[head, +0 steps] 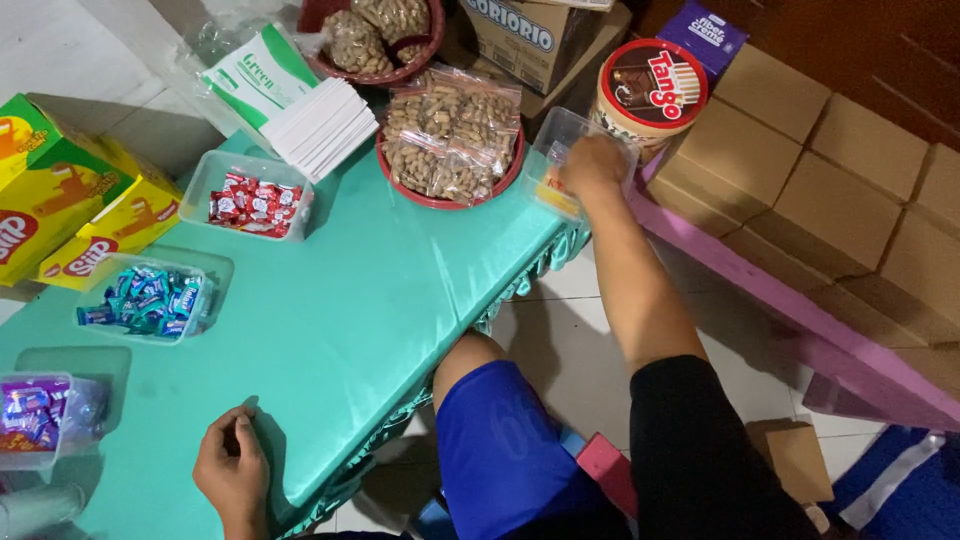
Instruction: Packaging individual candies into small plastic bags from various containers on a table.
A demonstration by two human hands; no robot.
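Note:
My right hand (592, 163) reaches forward into a clear plastic container (560, 130) at the far right corner of the teal table (360, 290); the fingers are curled inside it, and I cannot tell what they hold. Something orange shows at the container's near edge. My left hand (232, 470) rests near the table's front edge, fingers loosely curled with nothing in them. A red bowl of bagged peanuts (450, 140) sits just left of the container.
Clear tubs of red (250, 200), blue (145, 300) and purple (40, 410) wrapped candies line the left side. Yellow boxes (60, 200) and a stack of white packets (310, 110) lie behind. A round wafer tin (650, 90) and cardboard boxes (830, 180) stand on a pink bench at right.

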